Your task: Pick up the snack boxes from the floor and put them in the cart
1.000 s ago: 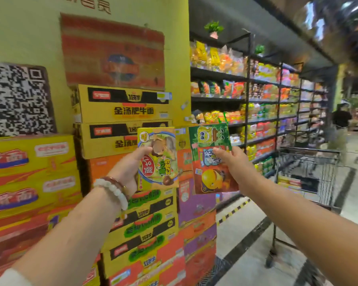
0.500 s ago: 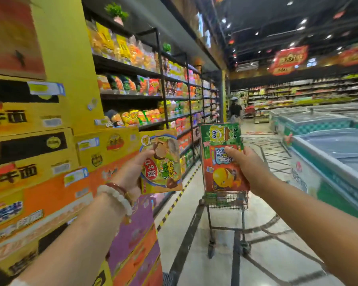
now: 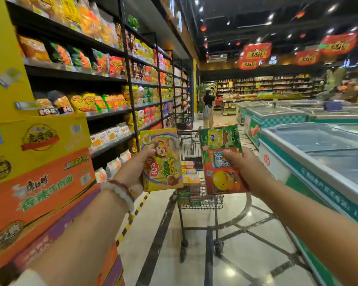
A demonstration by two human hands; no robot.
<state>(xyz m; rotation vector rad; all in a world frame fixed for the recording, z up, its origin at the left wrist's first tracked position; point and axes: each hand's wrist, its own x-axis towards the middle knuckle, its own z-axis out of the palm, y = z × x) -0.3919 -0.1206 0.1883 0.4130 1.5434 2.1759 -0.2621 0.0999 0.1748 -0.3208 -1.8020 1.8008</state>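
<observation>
- left hand (image 3: 132, 172) grips yellow snack box (image 3: 161, 162), upright, fingers wrapped round its left edge
- right hand (image 3: 246, 172) grips green-red snack box (image 3: 221, 162), upright
- both boxes held above the near end of the shopping cart (image 3: 198, 201), which already holds boxes

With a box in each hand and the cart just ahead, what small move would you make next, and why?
Probably step forward and lower both boxes into the cart. The left hand grips the yellow box, the right hand the green-red box, both held up before the cart.
</observation>
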